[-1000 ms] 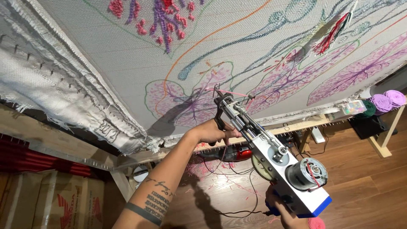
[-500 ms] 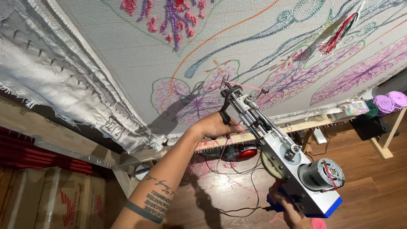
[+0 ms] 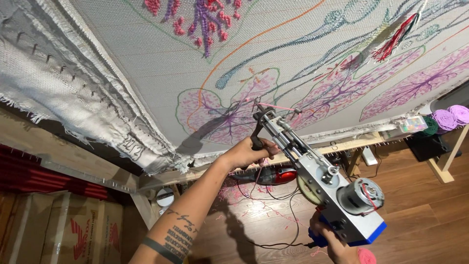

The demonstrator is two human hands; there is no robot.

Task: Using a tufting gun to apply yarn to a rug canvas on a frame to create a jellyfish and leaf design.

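A metal tufting gun [image 3: 317, 181] with a round motor and a blue base points its needle at a stretched white cloth [image 3: 273, 54] drawn with purple and pink leaf shapes. My left hand [image 3: 249, 150] grips the gun's black front handle, just under a pink-outlined leaf [image 3: 220, 115]. My right hand [image 3: 332, 242] holds the blue rear grip at the bottom edge. A pink yarn strand [image 3: 276, 106] runs to the needle tip, which touches the cloth.
The cloth is tacked to a wooden frame [image 3: 342, 144] with frayed white edges [image 3: 73, 102] at left. Purple and green yarn cones [image 3: 447, 120] sit at right. A red appliance [image 3: 278, 175], black cables and pink yarn scraps lie on the wooden floor. Cardboard boxes [image 3: 73, 230] stand lower left.
The gun and both hands have shifted a little to the right and up along the cloth, the needle staying on the pink-outlined leaf.
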